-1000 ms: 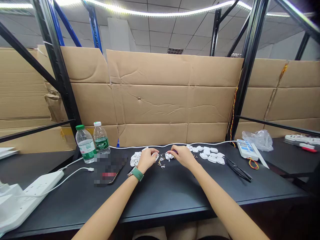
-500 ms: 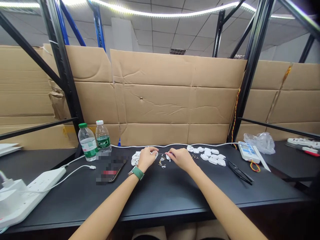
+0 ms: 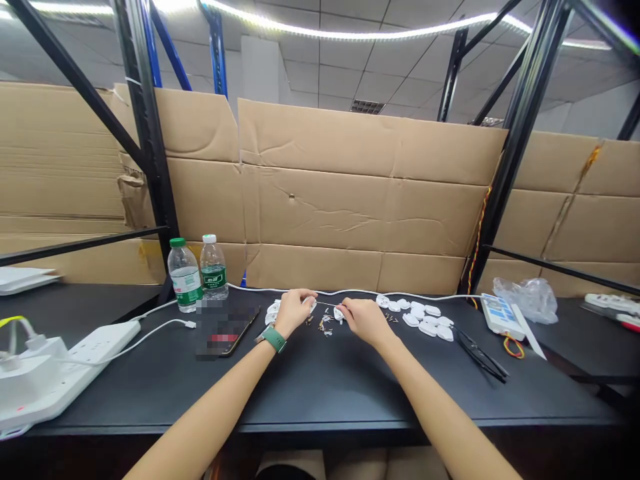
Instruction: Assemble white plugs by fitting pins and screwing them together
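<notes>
My left hand [image 3: 296, 311], with a green-banded watch at the wrist, pinches a small white plastic piece [image 3: 311, 303]. My right hand [image 3: 361, 316] is closed on the handle end of a thin metal rod [image 3: 326, 304], which reaches across to the white piece. White parts [image 3: 273, 311] lie just left of my left hand, and another white piece [image 3: 339, 313] is beside my right fingertips. Tiny metal bits [image 3: 326, 323] are scattered on the black table between my hands. Several white oval pieces [image 3: 429, 325] lie to the right, near black tweezers [image 3: 481, 355].
Two bottles [image 3: 185, 280] and a phone [image 3: 239, 333] stand or lie on the left, with a white power strip [image 3: 85, 363] nearer. At right are a white-and-blue device [image 3: 501, 316] and a clear plastic bag [image 3: 530, 299]. A cardboard wall [image 3: 360, 213] closes the back.
The view has shifted and tilted slightly. My hands stay close to the same spot on the table, and the thin rod between them now shows more clearly.
</notes>
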Demonstrator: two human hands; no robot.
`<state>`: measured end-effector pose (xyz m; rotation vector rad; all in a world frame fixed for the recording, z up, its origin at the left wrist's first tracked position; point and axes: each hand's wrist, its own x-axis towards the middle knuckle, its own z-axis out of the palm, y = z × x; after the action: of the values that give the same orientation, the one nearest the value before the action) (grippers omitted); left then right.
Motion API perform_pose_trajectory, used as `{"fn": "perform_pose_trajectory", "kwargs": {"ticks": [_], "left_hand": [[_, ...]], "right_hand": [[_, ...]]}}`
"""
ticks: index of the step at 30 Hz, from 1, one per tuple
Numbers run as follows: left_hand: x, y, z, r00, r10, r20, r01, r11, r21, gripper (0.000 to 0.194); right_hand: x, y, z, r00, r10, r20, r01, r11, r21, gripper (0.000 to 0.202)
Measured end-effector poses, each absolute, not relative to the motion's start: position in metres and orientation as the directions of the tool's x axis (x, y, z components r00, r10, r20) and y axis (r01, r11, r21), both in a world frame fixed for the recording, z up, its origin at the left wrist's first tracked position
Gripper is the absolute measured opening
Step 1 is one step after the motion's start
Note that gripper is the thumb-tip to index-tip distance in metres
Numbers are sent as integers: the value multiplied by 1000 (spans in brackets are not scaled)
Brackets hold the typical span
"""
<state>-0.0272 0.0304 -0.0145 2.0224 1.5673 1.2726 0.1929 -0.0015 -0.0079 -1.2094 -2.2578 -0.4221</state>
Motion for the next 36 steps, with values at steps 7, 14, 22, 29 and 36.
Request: {"fn": "perform_pose_trajectory", "kwargs": {"ticks": [7,14,22,29,36], "left_hand": [[-25,27,-10,41,872,488,670,-386,633,25],[-28,29,-9,59,857,511,675,-412,612,24],[-27,26,-7,79,876,476,680,-397,617,25],[-29,30,-9,91,855,511,711,-415,567,25],[-26,28,-14,117,842,526,706,-444,553,26]], "right_hand": [[187,-7,-5,-394,732,556,878,478,-7,30],[191,-7,-5,-469,654,593,774,628,-80,19],[187,-4,-9,-397,735,550,871,491,-27,37],[190,-9,-7,-432,674,599,728,653,-209,11],[189,-2,-9,-431,654,622,769,626,-125,29]]}}
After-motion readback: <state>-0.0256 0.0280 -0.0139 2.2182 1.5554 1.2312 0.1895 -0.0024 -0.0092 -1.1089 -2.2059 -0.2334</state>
